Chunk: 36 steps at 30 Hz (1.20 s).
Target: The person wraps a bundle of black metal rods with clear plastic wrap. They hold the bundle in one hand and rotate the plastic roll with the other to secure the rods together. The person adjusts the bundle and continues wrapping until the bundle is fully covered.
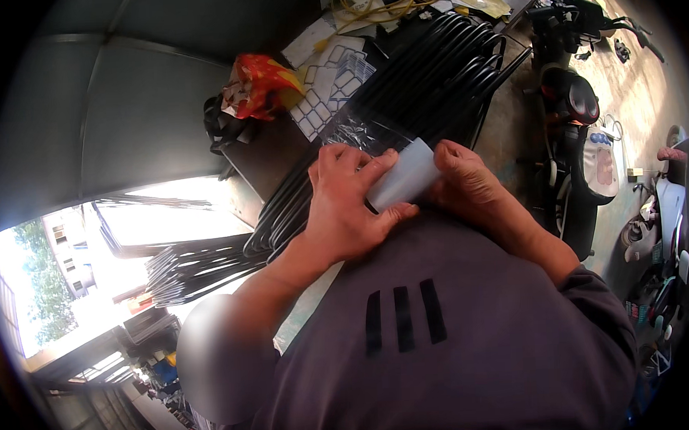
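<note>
A whitish, translucent roll of stretch film [406, 175] is held across the front of my body, above a bundle of bent black metal tubes [438, 69]. My left hand [348, 199] grips its left end, the thumb below and a finger above. At the other end my right hand [466, 175] is closed, fingers curled, and part of it is hidden behind the roll. Shiny clear film [360, 133] lies over the tubes just beyond my left hand.
The tubes rest on a dark table [261, 161] with a red and yellow bag [262, 88], patterned sheets [331, 89] and a yellow cable [358, 3]. More black tube frames [200, 263] extend to the left. A scooter [575, 120] stands at right.
</note>
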### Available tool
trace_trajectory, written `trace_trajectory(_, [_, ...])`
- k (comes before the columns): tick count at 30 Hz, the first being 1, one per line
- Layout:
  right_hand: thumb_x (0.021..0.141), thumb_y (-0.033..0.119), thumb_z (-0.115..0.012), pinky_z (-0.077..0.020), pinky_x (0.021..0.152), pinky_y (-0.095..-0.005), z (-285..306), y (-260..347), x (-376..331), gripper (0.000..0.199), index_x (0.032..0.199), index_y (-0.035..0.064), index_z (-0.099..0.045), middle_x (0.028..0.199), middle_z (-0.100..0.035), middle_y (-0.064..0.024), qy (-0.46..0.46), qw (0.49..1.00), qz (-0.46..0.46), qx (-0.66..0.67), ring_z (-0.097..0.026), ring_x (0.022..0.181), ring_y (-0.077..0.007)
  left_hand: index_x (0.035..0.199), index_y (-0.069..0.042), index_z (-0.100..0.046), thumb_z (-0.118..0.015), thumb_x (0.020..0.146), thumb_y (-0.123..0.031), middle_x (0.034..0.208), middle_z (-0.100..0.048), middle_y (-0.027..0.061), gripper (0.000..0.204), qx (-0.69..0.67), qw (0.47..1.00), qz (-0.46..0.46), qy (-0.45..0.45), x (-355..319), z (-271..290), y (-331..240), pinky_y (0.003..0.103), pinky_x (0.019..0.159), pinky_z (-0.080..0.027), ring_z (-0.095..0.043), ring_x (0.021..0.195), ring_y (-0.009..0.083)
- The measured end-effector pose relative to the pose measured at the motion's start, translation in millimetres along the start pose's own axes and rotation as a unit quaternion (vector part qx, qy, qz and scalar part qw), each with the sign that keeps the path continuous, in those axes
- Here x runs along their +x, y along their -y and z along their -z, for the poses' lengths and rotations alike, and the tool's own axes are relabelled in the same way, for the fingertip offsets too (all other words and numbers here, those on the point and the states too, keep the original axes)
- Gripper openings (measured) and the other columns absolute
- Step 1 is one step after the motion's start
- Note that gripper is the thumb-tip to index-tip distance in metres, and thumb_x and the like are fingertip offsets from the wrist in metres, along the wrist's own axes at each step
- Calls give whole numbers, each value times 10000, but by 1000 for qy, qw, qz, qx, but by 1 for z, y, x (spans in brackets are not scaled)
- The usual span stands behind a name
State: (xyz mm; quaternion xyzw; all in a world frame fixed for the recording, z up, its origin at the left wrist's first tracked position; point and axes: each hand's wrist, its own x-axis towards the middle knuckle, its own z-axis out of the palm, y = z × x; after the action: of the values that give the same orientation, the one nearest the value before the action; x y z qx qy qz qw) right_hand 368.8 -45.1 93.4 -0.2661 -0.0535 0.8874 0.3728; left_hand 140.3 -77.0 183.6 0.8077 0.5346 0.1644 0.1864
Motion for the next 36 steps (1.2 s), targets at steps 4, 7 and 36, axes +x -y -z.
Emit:
trace_trajectory(4, [821, 186, -894, -607, 901, -469, -33, 12, 0, 771, 1345, -179, -462, 1179, -649, -247, -86, 985, 9, -149, -681, 1143, -327, 1347, -87, -722, -878, 878, -277, 1266, -680, 122, 529, -83, 992, 71, -56, 25, 9, 48, 429, 1047, -466, -550, 1238, 299])
trace_trajectory(7, [803, 143, -856, -614, 871, -440, -27, 15, 8, 768, 1368, -196, -461, 1177, -657, -247, -106, 970, -1, -218, -702, 1112, -321, 1342, -73, -718, -801, 978, -339, 1274, -721, 151, 458, 111, 981, 68, -141, 35, -23, 87, 398, 1043, -496, -621, 1219, 298])
trace_trajectory(36, [950, 407, -769, -545, 615, -323, -1, 62, 13, 579, 1353, -1, -695, 1117, -718, -114, -77, 829, -202, -516, -646, 728, -172, 1259, -5, -744, -693, 1032, -530, 1108, -782, 180, 574, -141, 939, 313, 7, 53, -26, 103, 401, 957, -559, -745, 1069, 300])
